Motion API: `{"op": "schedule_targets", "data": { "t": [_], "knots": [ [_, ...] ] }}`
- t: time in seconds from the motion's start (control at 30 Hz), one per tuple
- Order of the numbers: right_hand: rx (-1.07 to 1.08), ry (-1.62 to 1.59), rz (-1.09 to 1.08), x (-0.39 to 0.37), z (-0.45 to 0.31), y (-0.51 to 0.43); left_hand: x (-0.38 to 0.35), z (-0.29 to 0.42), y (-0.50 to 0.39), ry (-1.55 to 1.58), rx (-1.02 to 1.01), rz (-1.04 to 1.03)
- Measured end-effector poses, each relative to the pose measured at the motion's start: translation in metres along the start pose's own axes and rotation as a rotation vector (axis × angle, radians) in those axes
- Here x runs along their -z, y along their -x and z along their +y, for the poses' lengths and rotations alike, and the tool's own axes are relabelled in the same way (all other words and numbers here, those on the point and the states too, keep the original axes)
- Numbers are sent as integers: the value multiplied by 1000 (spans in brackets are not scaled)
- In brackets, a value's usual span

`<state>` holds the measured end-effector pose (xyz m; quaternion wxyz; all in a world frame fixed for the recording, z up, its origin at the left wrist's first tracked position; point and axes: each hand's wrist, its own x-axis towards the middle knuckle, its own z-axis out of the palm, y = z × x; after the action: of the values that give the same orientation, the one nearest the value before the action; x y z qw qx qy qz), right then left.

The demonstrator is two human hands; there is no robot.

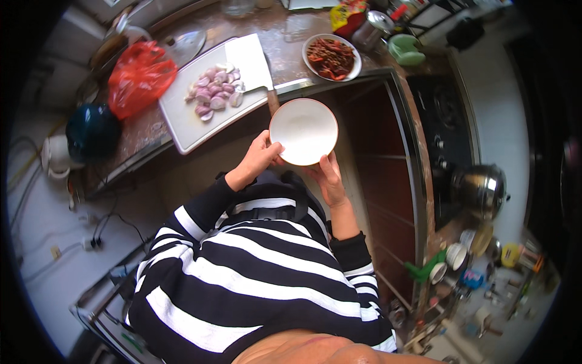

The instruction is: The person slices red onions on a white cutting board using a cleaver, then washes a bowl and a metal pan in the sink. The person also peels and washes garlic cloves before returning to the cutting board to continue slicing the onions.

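Both my hands hold an empty white bowl (303, 132) with a thin reddish-brown rim, in front of the counter's edge. My left hand (263, 154) grips its lower left side, with the thumb over the rim. At the lower right side, my right hand (328, 177) supports it, some fingers hidden beneath. On a white cutting board (191, 132) to the upper left lies a pile of cut purple-skinned shallots or garlic (216, 91). Beside the pile rests a cleaver (249, 59), its wooden handle (273, 101) jutting over the counter's edge towards the bowl.
A plate of dried red chilies and small spices (331, 57) stands near the counter edge. A red plastic bag (141, 77) and a glass lid (186, 45) are left of the board. On the right, a steel pot (484, 191) sits by the gas stove (439, 118).
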<state>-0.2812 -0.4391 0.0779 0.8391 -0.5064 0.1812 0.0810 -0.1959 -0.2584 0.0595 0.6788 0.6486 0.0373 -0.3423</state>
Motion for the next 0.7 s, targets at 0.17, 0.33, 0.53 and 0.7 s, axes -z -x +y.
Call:
{"op": "schedule_targets", "data": {
  "t": [0.17,0.33,0.53,0.7],
  "knots": [
    [145,-201,230,-19,29,4,31,0,3,-107,-76,-118],
    [106,-306,382,-10,49,21,207,-20,-15,-144,-450,613],
    [154,-298,503,3,60,64,384,-77,-10,-834,-213,1175],
    [187,-350,647,0,59,87,397,-96,-31,-1127,-238,950]
  ]
}}
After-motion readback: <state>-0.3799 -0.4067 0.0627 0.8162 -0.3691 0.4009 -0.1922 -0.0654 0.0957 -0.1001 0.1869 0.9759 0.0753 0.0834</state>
